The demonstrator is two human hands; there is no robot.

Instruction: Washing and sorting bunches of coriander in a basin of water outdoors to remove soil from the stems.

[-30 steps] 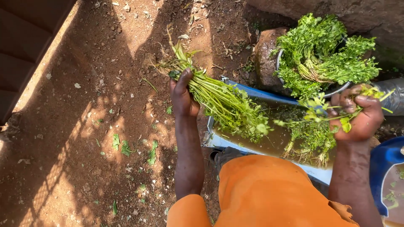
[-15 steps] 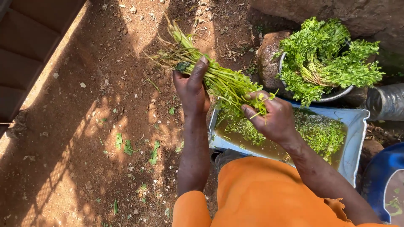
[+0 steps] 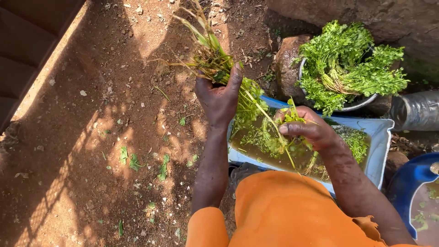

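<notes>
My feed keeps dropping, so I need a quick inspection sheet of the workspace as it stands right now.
Surface: bare reddish dirt ground in patchy sun and shade.
Job's things: bunch of green herbs, roots up; blue-rimmed tub of murky water with more herbs soaking; metal bowl heaped with washed herbs.
Clutter: torn leaves scattered on the dirt.
Grips: left hand shut on the bunch; right hand pinches loose stems by the bunch's leafy end, above the tub.
Cables: nothing seen.
Surroundings: rocks behind the bowl, grey pipe, blue container at right, dark steps top left.
</notes>
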